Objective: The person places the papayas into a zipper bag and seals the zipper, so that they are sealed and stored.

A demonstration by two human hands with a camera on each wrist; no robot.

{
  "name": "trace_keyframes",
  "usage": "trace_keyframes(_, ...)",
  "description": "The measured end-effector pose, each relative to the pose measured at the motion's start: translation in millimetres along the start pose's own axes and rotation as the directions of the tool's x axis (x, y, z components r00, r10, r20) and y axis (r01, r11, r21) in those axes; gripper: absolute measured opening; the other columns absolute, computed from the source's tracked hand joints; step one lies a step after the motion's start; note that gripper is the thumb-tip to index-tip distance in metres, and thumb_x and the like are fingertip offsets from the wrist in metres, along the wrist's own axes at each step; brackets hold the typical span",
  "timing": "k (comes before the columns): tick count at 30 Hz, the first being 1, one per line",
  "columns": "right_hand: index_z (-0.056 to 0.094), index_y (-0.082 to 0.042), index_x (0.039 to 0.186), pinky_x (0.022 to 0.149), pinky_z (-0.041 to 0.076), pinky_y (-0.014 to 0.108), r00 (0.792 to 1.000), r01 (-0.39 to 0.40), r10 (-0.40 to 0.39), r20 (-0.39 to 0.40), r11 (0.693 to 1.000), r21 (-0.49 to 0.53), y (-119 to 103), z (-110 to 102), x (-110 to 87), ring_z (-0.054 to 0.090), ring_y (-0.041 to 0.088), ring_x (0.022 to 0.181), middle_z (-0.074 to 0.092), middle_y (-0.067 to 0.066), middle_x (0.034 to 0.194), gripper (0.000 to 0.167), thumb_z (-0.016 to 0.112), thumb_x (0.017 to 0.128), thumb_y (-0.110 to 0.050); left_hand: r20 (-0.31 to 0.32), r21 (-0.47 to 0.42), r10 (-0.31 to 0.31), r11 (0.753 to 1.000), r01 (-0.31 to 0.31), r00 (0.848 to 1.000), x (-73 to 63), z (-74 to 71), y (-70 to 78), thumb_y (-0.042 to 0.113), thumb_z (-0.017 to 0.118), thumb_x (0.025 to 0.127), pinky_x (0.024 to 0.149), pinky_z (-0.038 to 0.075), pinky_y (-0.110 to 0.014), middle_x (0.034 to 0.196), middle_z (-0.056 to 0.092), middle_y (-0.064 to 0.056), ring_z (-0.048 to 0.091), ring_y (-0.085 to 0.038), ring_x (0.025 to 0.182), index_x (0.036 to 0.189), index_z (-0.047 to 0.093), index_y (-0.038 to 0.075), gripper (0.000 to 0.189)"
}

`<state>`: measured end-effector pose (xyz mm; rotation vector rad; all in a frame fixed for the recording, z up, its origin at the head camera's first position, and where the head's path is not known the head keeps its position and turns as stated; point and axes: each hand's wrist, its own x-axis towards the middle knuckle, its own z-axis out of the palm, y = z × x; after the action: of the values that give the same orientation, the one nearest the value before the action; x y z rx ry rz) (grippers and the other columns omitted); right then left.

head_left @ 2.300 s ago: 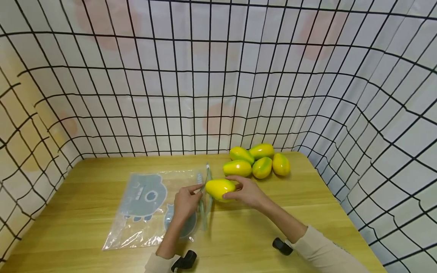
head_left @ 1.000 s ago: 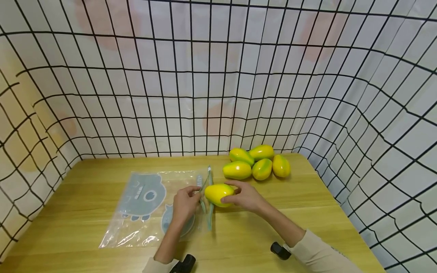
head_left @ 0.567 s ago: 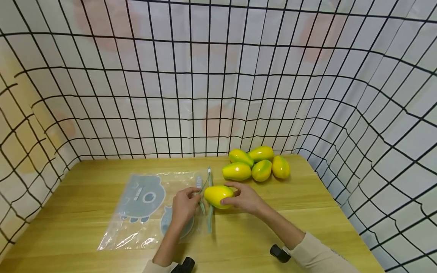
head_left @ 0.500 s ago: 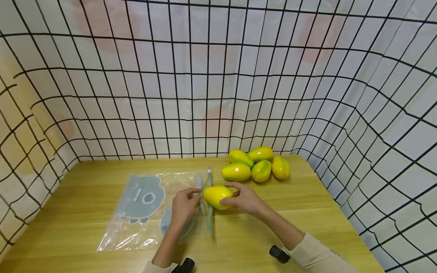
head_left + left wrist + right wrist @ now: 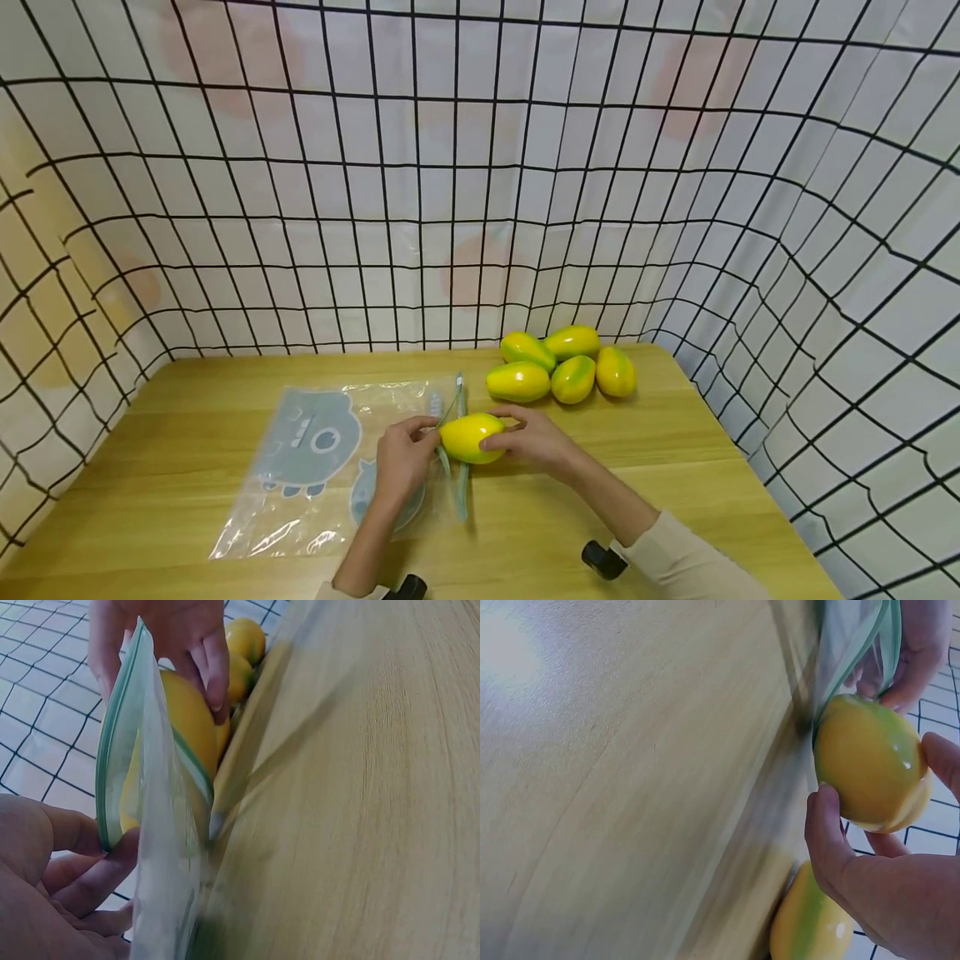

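Observation:
A clear zip bag (image 5: 390,408) with grey-blue cartoon prints lies on the table, its green-edged mouth turned right and held apart. My left hand (image 5: 402,457) pinches the upper lip of that mouth between thumb and finger, as the left wrist view shows. In my right hand (image 5: 538,439) is a yellow-green mango (image 5: 471,438), gripped between thumb and fingers. The mango's left end sits at the bag's mouth, between the two green lips (image 5: 859,656) in the right wrist view. How deep it reaches inside is hard to tell.
Several more mangoes (image 5: 519,381) lie in a group at the table's back right. A black wire grid (image 5: 480,250) backed by pale cloth stands around the wooden table (image 5: 615,483) at the back and sides. Each wrist carries a black camera (image 5: 604,560).
My right hand has brought the mango slightly left and nearer, into the bag's mouth. The left hand keeps its pinch on the lip. The view has tilted up a little.

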<state>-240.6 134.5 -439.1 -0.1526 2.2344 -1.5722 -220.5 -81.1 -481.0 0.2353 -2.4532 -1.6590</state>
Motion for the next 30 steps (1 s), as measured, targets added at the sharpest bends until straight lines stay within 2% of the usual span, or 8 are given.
trace_keyframes(6, 0.057, -0.004, 0.142, 0.091, 0.057, 0.04, 1.0, 0.011, -0.011, 0.011, 1.0, 0.027, 3.7, -0.7, 2.7, 0.064, 0.017, 0.092, 0.066, 0.015, 0.128, 0.064, 0.079, 0.086, -0.025, 0.006, -0.013, 0.008, 1.0, -0.008, 1.0, -1.1, 1.0, 1.3, 0.011, 0.066, 0.086, 0.047, 0.043, -0.026, 0.073, 0.073, -0.006, 0.054, -0.013, 0.053, 0.105, 0.08, 0.008, 0.024)
trace_keyframes(13, 0.057, -0.002, 0.141, 0.089, 0.058, 0.039, 1.0, 0.005, -0.004, -0.014, 0.999, 0.052, 5.0, 2.5, 5.5, 0.065, 0.017, 0.094, 0.065, 0.016, 0.128, 0.064, 0.079, 0.086, -0.026, -0.008, 0.002, 0.018, 1.0, -0.018, 1.0, -2.1, 0.0, 2.5, 0.011, 0.065, 0.085, 0.055, 0.047, -0.027, 0.085, 0.077, -0.009, 0.061, -0.014, 0.067, 0.105, 0.08, 0.009, 0.025)
trace_keyframes(19, 0.055, -0.002, 0.142, 0.089, 0.058, 0.039, 0.999, -0.014, 0.017, -0.047, 0.998, 0.063, 5.2, 3.5, 5.4, 0.067, 0.018, 0.095, 0.064, 0.017, 0.131, 0.067, 0.08, 0.084, -0.026, -0.003, -0.004, 0.023, 1.0, -0.023, 1.0, -2.7, 0.4, 2.7, 0.011, 0.065, 0.084, 0.051, 0.044, -0.025, 0.08, 0.075, -0.008, 0.057, -0.014, 0.062, 0.105, 0.08, 0.007, 0.025)
trace_keyframes(25, 0.056, 0.0, 0.14, 0.092, 0.058, 0.042, 1.0, 0.002, -0.002, -0.009, 0.996, 0.092, 6.0, 2.4, 3.8, 0.066, 0.019, 0.096, 0.063, 0.019, 0.132, 0.065, 0.08, 0.084, -0.022, -0.002, -0.006, 0.008, 1.0, -0.008, 1.0, -4.6, 0.8, 4.7, 0.011, 0.065, 0.086, 0.049, 0.044, -0.026, 0.077, 0.073, -0.005, 0.055, -0.014, 0.058, 0.105, 0.08, 0.007, 0.024)
trace_keyframes(30, 0.059, -0.002, 0.138, 0.093, 0.057, 0.042, 1.0, 0.015, -0.015, 0.003, 0.997, 0.078, 3.9, 2.4, 3.3, 0.066, 0.019, 0.1, 0.064, 0.017, 0.132, 0.061, 0.079, 0.085, -0.022, -0.011, -0.008, 0.017, 1.0, -0.017, 1.0, -4.8, 1.4, 8.8, 0.012, 0.065, 0.086, 0.049, 0.045, -0.027, 0.077, 0.072, -0.005, 0.056, -0.015, 0.059, 0.104, 0.08, 0.008, 0.024)
